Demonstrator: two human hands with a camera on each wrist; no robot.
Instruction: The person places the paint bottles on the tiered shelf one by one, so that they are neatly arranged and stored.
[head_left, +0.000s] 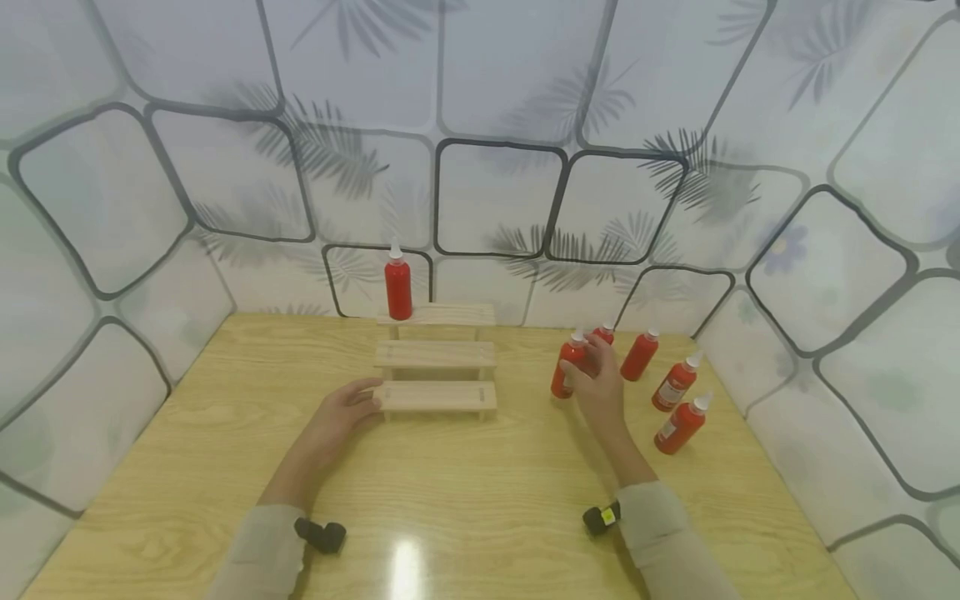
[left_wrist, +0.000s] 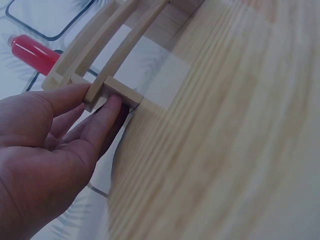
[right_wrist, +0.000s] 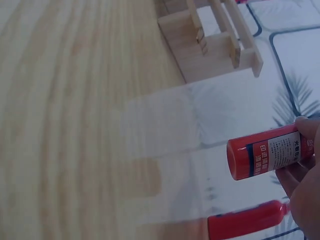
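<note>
In the head view, a three-step wooden rack (head_left: 438,397) stands near the back of the table. One red bottle (head_left: 399,292) with a white pointed cap is upright on its top step. My left hand (head_left: 335,423) pinches the left end of the lowest step, and the left wrist view shows the thumb and fingers on that wooden end (left_wrist: 122,92). To the right of the rack, my right hand (head_left: 602,392) grips another red bottle (head_left: 562,385) near its neck. This bottle looks lifted off the table, its printed label (right_wrist: 284,151) showing in the right wrist view.
Right of my right hand, red bottles stand in a curved row: a near one (head_left: 679,425), another (head_left: 674,385), one further back (head_left: 639,357), and one partly hidden behind the hand (head_left: 603,335). Patterned walls (head_left: 498,200) border the wooden table (head_left: 450,492) at back and sides.
</note>
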